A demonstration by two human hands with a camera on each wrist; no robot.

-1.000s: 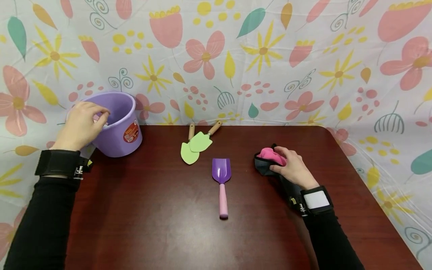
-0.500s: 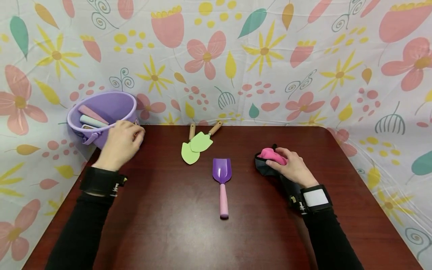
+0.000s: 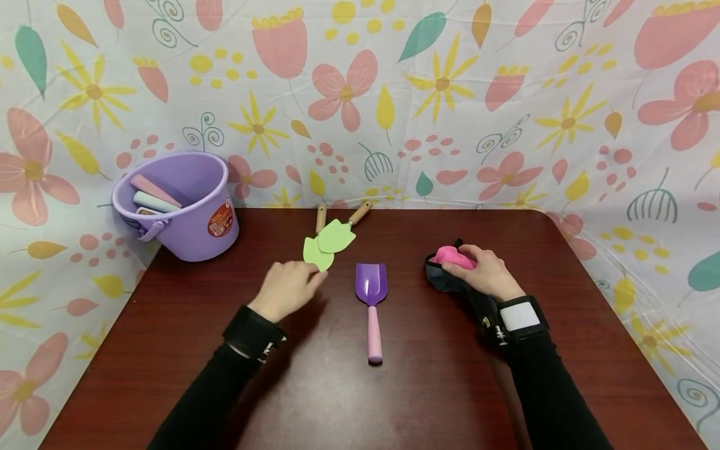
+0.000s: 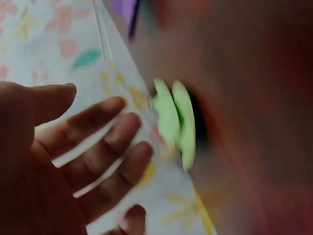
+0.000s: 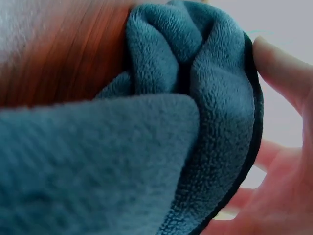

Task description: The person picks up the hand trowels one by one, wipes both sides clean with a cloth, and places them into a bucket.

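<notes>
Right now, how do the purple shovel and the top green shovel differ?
The purple shovel has a pink handle; the top green shovel has a tan one. The purple shovel's handle points away from the flowery cloth; the green shovel's, toward it. The purple shovel lies apart; the green one overlaps another green shovel. Both are on the table.

The left hand (image 3: pixel 285 290) has gone from the purple bucket (image 3: pixel 182 234) at the tabletop's (image 3: pixel 444 387) far left corner to just short of the green garden trowels (image 3: pixel 336 236), masking part of one blade.
</notes>
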